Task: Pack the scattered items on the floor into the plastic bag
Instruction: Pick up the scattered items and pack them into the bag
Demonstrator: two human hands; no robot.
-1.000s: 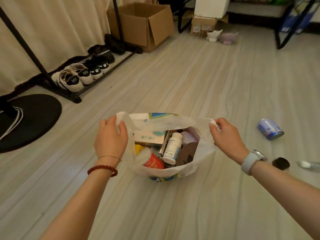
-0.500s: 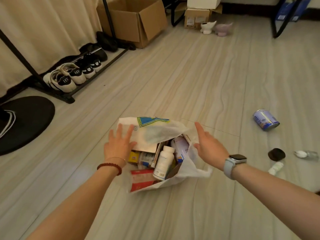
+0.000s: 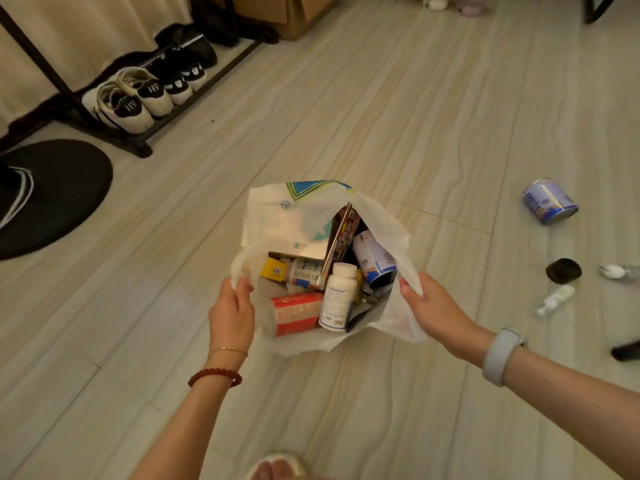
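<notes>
The plastic bag sits on the floor, thin, white and half see-through, with a blue and green print near its far rim. Its mouth is wide open. The left hand has its fingers pinched together on the left handle, and the right hand grips the right edge. Inside stand a white bottle, a red box and what seems a blue can. Another blue can lies well apart on the right.

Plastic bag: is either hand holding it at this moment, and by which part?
Both. The left hand pinches the plastic bag at its left rim, near the handle loop, and the right hand grips the right rim, so the mouth is spread open.
</notes>
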